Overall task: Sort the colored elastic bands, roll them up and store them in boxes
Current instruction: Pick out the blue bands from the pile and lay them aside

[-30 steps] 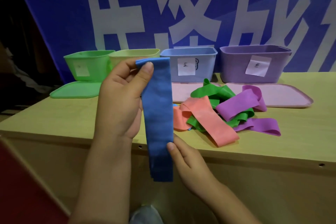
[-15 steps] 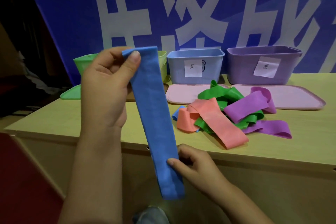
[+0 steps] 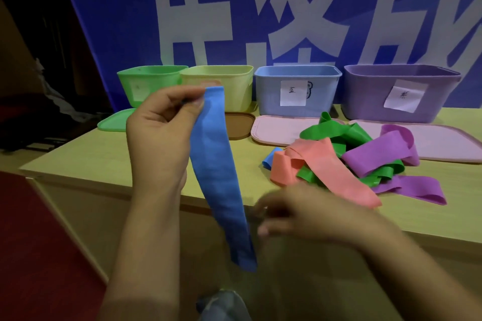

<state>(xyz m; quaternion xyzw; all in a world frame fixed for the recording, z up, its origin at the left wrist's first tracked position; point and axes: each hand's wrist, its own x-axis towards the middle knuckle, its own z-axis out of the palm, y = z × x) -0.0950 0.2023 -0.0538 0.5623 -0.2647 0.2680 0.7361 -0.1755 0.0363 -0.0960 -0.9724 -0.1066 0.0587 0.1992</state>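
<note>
A long flat blue elastic band [image 3: 220, 172] is held up by its top end, pinched between the thumb and curled fingers of the left hand [image 3: 163, 128]. From that pinch the band hangs down and slightly rightward, its lower end ending below the edge of the light wooden table [image 3: 86, 154]. The right hand [image 3: 307, 214] is seen just to the right of the band's lower part, blurred by motion; its fingers point toward the band, but whether the band is touched or how far the fingers are spread cannot be told.

Beyond the right hand, a loose pile of elastic bands lies on the table: a salmon-pink band [image 3: 326, 172] nearest the hand, green bands [image 3: 336, 131] tangled under and behind it, purple bands [image 3: 378, 154] further right, and a small curl of another blue band [image 3: 268, 159] showing at the pile's left edge.

Behind the left hand, a row of four open plastic boxes is set along the far side: a green box [image 3: 146, 86], a pale yellow box [image 3: 234, 83] touching it, a light blue box [image 3: 294, 91] with a white paper label, and, beyond the pile, a purple box [image 3: 391, 94] also labelled. Flat lids are laid in front of them: a green lid [image 3: 114, 121], a brown lid [image 3: 238, 125], and two pink lids [image 3: 281, 129], the right one partly covered by the pile.
</note>
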